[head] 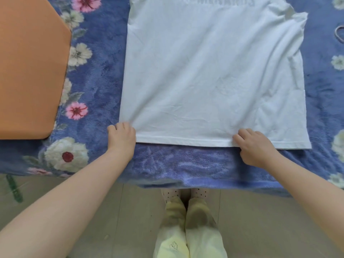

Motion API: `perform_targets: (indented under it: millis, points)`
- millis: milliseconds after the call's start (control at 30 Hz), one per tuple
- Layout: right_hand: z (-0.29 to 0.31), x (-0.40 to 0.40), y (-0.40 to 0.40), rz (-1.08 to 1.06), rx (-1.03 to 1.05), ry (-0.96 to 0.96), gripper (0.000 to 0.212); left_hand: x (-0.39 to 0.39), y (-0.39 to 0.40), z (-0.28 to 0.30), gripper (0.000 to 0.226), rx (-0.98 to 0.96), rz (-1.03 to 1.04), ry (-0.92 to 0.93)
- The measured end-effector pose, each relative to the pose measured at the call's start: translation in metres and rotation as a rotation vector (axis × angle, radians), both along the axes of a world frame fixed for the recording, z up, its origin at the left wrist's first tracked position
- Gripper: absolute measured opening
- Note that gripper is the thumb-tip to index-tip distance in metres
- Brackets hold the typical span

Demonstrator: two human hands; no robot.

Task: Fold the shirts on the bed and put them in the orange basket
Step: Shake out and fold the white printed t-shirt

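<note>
A white shirt [210, 71] lies spread flat on the bed, its bottom hem toward me and faint lettering showing through near the top edge. My left hand [122, 136] grips the hem's left corner with curled fingers. My right hand [253, 146] pinches the hem further right, a little in from the right corner. The orange basket [29, 71] stands at the left on the bed; only its plain orange surface shows.
The bed carries a blue fleece blanket with flowers [96, 75]. A thin loop, perhaps a hair tie [338, 34], lies at the far right. Pale floor tiles [115, 220] and my legs in light yellow trousers [188, 229] are below the bed's edge.
</note>
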State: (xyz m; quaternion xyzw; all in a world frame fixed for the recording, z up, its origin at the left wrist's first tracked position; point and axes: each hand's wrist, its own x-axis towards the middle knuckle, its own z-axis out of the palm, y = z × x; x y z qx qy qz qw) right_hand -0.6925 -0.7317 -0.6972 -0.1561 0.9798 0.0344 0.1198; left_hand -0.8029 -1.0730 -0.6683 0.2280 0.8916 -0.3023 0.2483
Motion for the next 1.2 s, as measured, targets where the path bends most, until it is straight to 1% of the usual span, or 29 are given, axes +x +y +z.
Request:
perform_targets:
  millis: [67, 167, 200, 267, 333, 367, 400, 467, 533, 567, 633, 667, 700, 733, 800, 933, 1033, 1133, 1200]
  points:
    - [0.000, 0.008, 0.011, -0.072, 0.020, 0.058, 0.072, 0.001, 0.011, 0.005, 0.046, 0.062, -0.066, -0.009]
    - [-0.002, 0.027, 0.031, -0.233, 0.096, 0.121, 0.094, 0.009, 0.033, 0.005, 0.052, 0.208, -0.181, -0.036]
    - [-0.002, 0.033, 0.037, -0.291, 0.130, 0.124, 0.095, 0.013, 0.040, 0.003, 0.057, 0.255, -0.236, -0.011]
    - [0.004, 0.038, 0.047, -0.417, 0.186, 0.069, 0.087, 0.015, 0.051, -0.001, 0.060, 0.346, -0.305, 0.029]
    - [0.014, 0.036, 0.063, -0.550, 0.224, -0.039, 0.072, 0.014, 0.063, -0.008, 0.055, 0.468, -0.330, 0.047]
    - [0.016, 0.036, 0.073, -0.564, 0.209, -0.098, 0.066, 0.015, 0.068, -0.012, 0.052, 0.493, -0.338, 0.051]
    - [0.019, 0.037, 0.081, -0.550, 0.173, -0.116, 0.060, 0.017, 0.076, -0.012, 0.050, 0.503, -0.358, 0.054]
    - [0.020, 0.039, 0.096, -0.476, 0.099, -0.077, 0.049, 0.022, 0.090, -0.009, 0.044, 0.523, -0.388, 0.064]
    - [0.018, 0.044, 0.114, -0.410, 0.029, -0.010, 0.045, 0.027, 0.106, -0.007, 0.039, 0.539, -0.397, 0.043]
    - [0.017, 0.047, 0.120, -0.380, -0.010, -0.015, 0.046, 0.029, 0.111, -0.007, 0.037, 0.546, -0.387, 0.027]
    - [0.019, 0.050, 0.134, -0.335, -0.085, -0.032, 0.043, 0.033, 0.123, -0.011, 0.034, 0.525, -0.359, 0.013]
    - [0.019, 0.049, 0.138, -0.318, -0.118, -0.041, 0.038, 0.033, 0.131, -0.008, 0.034, 0.508, -0.352, 0.019]
    - [0.018, 0.048, 0.143, -0.292, -0.146, -0.041, 0.032, 0.034, 0.136, -0.007, 0.038, 0.454, -0.336, 0.003]
    - [0.017, 0.048, 0.148, -0.272, -0.178, -0.049, 0.028, 0.036, 0.142, -0.004, 0.042, 0.358, -0.290, -0.058]
    - [0.015, 0.046, 0.156, -0.229, -0.250, -0.058, 0.024, 0.038, 0.145, -0.009, 0.033, 0.239, -0.216, -0.109]
    - [0.013, 0.041, 0.167, -0.188, -0.300, -0.093, 0.020, 0.038, 0.161, -0.003, 0.031, 0.135, -0.183, -0.089]
    - [0.014, 0.037, 0.168, -0.113, -0.207, -0.100, 0.023, 0.039, 0.167, -0.003, 0.030, 0.101, -0.168, -0.085]
    - [0.021, 0.035, 0.162, -0.036, -0.034, -0.143, 0.039, 0.041, 0.170, -0.003, 0.029, 0.060, -0.158, -0.083]
    - [0.030, 0.034, 0.155, 0.005, 0.036, -0.153, 0.043, 0.042, 0.170, -0.003, 0.029, 0.040, -0.150, -0.084]
